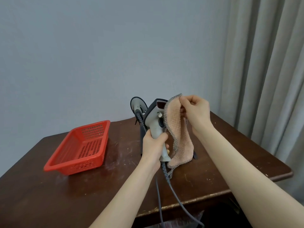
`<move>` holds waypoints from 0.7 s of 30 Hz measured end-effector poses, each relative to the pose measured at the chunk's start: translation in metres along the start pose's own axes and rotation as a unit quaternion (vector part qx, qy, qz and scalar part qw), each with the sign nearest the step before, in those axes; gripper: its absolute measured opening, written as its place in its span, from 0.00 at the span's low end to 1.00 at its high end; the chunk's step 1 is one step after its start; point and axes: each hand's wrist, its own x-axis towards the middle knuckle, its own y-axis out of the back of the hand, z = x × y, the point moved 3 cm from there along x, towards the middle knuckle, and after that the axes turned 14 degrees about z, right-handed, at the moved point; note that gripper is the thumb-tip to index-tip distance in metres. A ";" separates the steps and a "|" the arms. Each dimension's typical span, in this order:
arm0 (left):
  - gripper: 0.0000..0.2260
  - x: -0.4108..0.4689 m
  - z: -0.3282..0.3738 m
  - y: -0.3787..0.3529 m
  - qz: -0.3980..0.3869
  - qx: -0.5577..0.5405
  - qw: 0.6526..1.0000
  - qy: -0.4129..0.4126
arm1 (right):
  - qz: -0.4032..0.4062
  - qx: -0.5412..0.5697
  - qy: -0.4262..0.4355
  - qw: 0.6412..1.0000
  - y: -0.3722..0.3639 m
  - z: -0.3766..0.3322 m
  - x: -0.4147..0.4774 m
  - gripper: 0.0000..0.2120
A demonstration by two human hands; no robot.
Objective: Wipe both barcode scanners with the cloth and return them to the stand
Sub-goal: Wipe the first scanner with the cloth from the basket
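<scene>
Both forearms reach from the near edge over the table [49, 186]. The red basket [72, 170] sits at the left. The cloth [179, 132] hangs from the right hand [195, 111], whose fingers pinch its top edge, just right of the scanner [155, 122]. The left hand [153, 145] is wrapped round that scanner's handle, holding it upright above the table centre. The second scanner [138, 104] rests on the stand [141, 137] behind. Bunch the cloth into the palm, then rub window and housing while keeping the handle steady

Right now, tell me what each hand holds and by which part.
Left hand grips the grey plastic barcode scanner by its handle; right hand pinches the peach checked-edged cloth at its top edge.
</scene>
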 end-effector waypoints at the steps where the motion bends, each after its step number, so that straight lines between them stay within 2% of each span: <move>1: 0.05 0.000 -0.001 0.000 0.001 0.002 1.000 0.002 | -0.009 0.002 0.030 1.000 -0.002 -0.006 -0.004 0.07; 3: 0.05 -0.001 -0.003 -0.003 0.001 0.004 1.000 0.010 | -0.048 -0.046 0.105 0.992 -0.012 -0.017 -0.015 0.05; 5: 0.05 -0.006 -0.005 -0.006 -0.004 -0.015 0.999 0.029 | -0.066 -0.125 0.128 0.982 -0.020 -0.016 -0.020 0.11; 8: 0.06 -0.009 -0.003 -0.007 -0.017 -0.040 0.998 0.040 | -0.091 -0.132 0.024 0.987 -0.021 -0.003 -0.014 0.23; 11: 0.06 -0.008 -0.002 -0.005 -0.013 -0.031 0.999 0.029 | -0.140 -0.046 -0.060 0.987 -0.020 0.007 -0.008 0.21; 15: 0.06 -0.005 -0.002 -0.003 -0.016 -0.020 1.000 0.016 | -0.127 -0.041 -0.024 0.991 -0.015 0.010 -0.001 0.15; 18: 0.06 -0.005 -0.002 -0.002 -0.022 -0.023 0.999 0.018 | -0.153 -0.049 -0.025 0.987 -0.015 0.005 -0.003 0.11; 21: 0.07 -0.009 -0.003 -0.005 -0.023 -0.018 0.999 0.025 | -0.177 -0.076 -0.036 0.981 -0.021 -0.002 -0.009 0.18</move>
